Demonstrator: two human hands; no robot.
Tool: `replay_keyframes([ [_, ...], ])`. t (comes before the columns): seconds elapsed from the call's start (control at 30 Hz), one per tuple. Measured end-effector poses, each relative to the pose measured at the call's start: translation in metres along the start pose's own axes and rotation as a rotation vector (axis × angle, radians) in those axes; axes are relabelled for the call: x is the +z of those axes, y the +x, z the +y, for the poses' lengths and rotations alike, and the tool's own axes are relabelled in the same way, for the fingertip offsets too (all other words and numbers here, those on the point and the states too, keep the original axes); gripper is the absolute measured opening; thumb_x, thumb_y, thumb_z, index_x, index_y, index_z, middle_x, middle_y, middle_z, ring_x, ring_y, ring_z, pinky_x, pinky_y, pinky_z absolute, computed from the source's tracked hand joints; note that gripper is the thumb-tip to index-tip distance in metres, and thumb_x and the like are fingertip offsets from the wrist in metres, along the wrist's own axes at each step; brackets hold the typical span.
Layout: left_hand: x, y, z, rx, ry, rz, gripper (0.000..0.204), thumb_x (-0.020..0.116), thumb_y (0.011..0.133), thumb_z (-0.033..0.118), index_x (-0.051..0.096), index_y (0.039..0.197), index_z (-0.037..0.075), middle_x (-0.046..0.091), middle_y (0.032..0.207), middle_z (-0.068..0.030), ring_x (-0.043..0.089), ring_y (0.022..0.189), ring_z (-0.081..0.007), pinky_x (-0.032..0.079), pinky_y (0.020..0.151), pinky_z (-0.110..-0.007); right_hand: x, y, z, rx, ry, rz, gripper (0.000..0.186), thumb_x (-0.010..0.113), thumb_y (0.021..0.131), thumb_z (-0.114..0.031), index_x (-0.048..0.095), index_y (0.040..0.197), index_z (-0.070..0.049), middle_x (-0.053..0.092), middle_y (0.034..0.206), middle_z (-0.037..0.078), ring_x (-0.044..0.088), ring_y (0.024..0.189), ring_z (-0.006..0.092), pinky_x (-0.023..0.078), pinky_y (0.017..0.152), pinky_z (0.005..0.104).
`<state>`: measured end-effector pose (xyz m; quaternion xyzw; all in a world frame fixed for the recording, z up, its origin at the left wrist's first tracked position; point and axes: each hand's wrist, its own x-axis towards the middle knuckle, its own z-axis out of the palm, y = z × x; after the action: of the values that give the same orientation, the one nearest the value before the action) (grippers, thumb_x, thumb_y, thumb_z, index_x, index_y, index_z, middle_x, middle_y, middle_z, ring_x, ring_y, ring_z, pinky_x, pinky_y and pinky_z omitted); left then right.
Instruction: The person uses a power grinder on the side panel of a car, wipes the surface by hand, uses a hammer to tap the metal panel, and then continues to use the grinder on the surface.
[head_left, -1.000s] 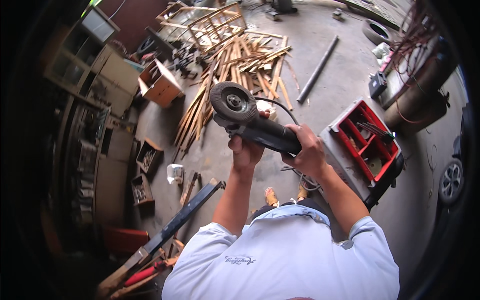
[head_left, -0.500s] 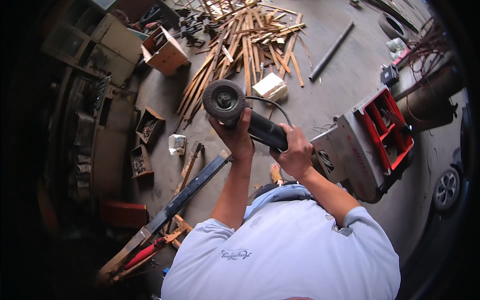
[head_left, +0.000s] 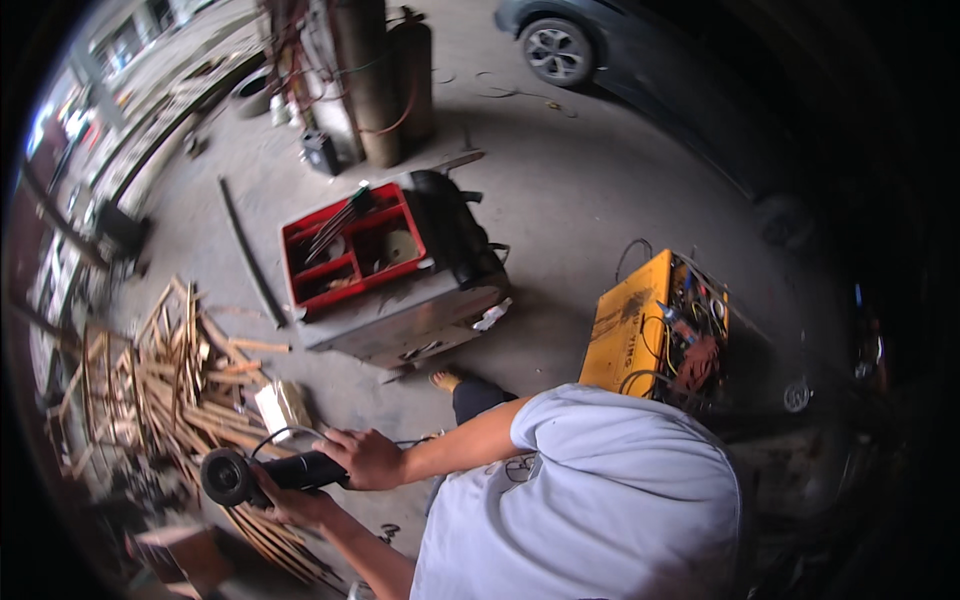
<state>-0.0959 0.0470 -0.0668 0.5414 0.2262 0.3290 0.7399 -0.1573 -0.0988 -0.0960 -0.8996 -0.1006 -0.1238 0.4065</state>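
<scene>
Angle grinder (head_left: 305, 470), black and cylindrical, is gripped in both hands at the lower left of the head view, over the concrete floor (head_left: 520, 205). Its round dark disc (head_left: 228, 477) points away from the right hand. The left hand (head_left: 288, 502) is curled round the body just beside the disc; the right hand (head_left: 365, 458) is closed over the rear end. A thin black cord (head_left: 285, 430) arcs beside the body, near a pale rectangular block (head_left: 283, 408). Beyond that block spreads a loose pile of brown wooden strips (head_left: 170, 390). Well apart from the grinder stands a grey toolbox with a red divided tray (head_left: 318, 299) on top, a long grey pipe (head_left: 250, 250) on the floor beside it. Farther right is a yellow metal case (head_left: 625, 310) holding tangled cables (head_left: 695, 365); a dark car (head_left: 660, 65) is at the top.
</scene>
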Motion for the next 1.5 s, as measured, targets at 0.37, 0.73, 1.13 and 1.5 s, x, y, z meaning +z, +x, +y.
replay_keyframes([
  [0.37, 0.093, -0.053, -0.006, 0.037, 0.031, -0.371, 0.051, 0.090, 0.090, 0.013, 0.065, 0.133, 0.003, 0.072, 0.126, -0.0109, 0.069, 0.110, -0.0242, 0.060, 0.093, -0.040, -0.067, -0.010, 0.057, 0.073, 0.202, -0.005, 0.087, 0.084, 0.084, -0.032, 0.039, 0.152, -0.003, 0.054, 0.125, 0.018, 0.068, 0.106, 0.0390, 0.059, 0.081, 0.0501],
  [0.73, 0.154, -0.123, -0.006, 0.064, 0.418, -0.968, 0.086, 0.088, 0.073, 0.012, 0.055, 0.151, 0.000, 0.064, 0.135, -0.0124, 0.063, 0.119, -0.0266, 0.048, 0.109, -0.040, -0.205, -0.044, 0.124, 0.259, 0.330, 0.205, 0.128, 0.077, 0.085, -0.075, 0.016, 0.171, -0.001, 0.031, 0.168, 0.032, 0.037, 0.154, 0.0489, 0.038, 0.123, 0.0552],
  [1.13, 0.194, -0.216, -0.040, -0.409, 0.430, -1.611, 0.060, 0.078, 0.082, 0.035, 0.067, 0.128, -0.003, 0.073, 0.115, -0.0044, 0.067, 0.098, -0.0149, 0.055, 0.087, -0.030, -0.262, -0.047, 0.149, 0.147, -0.033, 0.671, 0.080, 0.079, 0.092, -0.050, 0.055, 0.156, -0.009, 0.050, 0.157, 0.019, 0.050, 0.139, 0.0422, 0.042, 0.111, 0.0564],
  [1.5, 0.213, -0.225, -0.047, -0.681, 0.500, -1.755, 0.058, 0.078, 0.077, 0.018, 0.067, 0.129, -0.002, 0.074, 0.114, -0.0065, 0.072, 0.101, -0.0167, 0.060, 0.092, -0.032, -0.296, -0.061, 0.156, -0.065, -0.233, 0.684, 0.075, 0.085, 0.085, -0.048, 0.066, 0.139, 0.001, 0.063, 0.138, 0.019, 0.061, 0.124, 0.0393, 0.050, 0.105, 0.0502],
])
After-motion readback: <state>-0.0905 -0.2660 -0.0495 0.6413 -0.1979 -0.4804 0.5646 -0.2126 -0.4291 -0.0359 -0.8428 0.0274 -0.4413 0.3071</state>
